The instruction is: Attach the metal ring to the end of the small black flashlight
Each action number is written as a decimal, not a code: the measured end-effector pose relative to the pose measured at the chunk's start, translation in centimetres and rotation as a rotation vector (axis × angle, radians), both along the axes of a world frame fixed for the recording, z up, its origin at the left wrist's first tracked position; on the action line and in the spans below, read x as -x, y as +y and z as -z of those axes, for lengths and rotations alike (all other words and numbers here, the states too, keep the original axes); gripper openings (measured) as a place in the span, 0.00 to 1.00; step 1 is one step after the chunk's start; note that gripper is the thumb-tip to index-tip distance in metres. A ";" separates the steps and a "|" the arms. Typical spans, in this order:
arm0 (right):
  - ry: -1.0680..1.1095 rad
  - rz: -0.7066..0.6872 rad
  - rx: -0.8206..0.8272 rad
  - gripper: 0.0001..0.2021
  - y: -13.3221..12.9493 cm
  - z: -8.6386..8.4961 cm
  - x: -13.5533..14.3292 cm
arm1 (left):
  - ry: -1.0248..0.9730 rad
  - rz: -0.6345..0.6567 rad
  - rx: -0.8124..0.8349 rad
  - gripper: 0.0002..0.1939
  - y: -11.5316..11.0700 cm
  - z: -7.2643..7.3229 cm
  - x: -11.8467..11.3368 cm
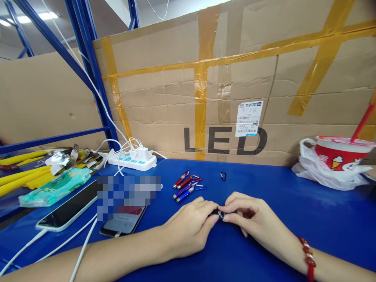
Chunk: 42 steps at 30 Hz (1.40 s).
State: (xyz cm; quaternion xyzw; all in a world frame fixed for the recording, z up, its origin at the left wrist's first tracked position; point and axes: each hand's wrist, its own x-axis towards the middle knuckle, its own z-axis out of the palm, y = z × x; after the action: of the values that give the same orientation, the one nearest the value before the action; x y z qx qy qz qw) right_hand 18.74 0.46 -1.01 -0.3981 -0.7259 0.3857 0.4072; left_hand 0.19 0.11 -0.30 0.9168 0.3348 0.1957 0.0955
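My left hand [195, 225] is closed on a small black mini flashlight [216, 212], which its fingers mostly hide. At the flashlight's right end a small silver ring [221, 214] shows. My right hand [249, 213] pinches that ring between thumb and forefinger, its fingertips close to the left ones. Beyond the left hand lie several mini flashlights with clips: a red one [179, 181], a dark red one [185, 182], a purple one [183, 191] and a blue one [185, 194]. A loose black carabiner [223, 176] rests on the blue tabletop [264, 180] past my hands.
At left are a phone [70, 207], a second phone [123, 223], white cables [85, 243], a power strip [141, 162] and a green packet [58, 187]. A red cup [337, 154] in a plastic bag [311, 172] stands right. A cardboard box [164, 105] walls the back.
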 end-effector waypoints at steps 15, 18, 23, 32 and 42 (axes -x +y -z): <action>-0.131 0.056 -0.141 0.14 -0.1 -0.1 0.1 | -0.039 0.013 0.004 0.10 0.0 0.2 0.1; -0.138 0.090 -0.132 0.16 -0.3 -0.3 0.2 | -0.056 0.018 0.005 0.10 0.0 0.2 0.2; -0.154 0.130 -0.126 0.17 -0.5 -0.7 0.4 | -0.060 0.012 -0.019 0.10 0.0 0.2 0.1; -0.155 0.115 -0.053 0.16 -0.1 -0.7 0.3 | -0.081 0.019 -0.005 0.10 0.0 0.3 0.2; -0.168 0.099 -0.007 0.14 0.3 0.0 0.0 | -0.109 0.003 -0.001 0.10 0.0 0.3 0.0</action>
State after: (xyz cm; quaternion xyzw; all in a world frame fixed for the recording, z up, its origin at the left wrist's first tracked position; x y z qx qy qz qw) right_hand 18.71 0.75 -0.99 -0.4631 -0.7384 0.3275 0.3648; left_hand 0.16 0.11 -0.56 0.9053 0.3278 0.2453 0.1135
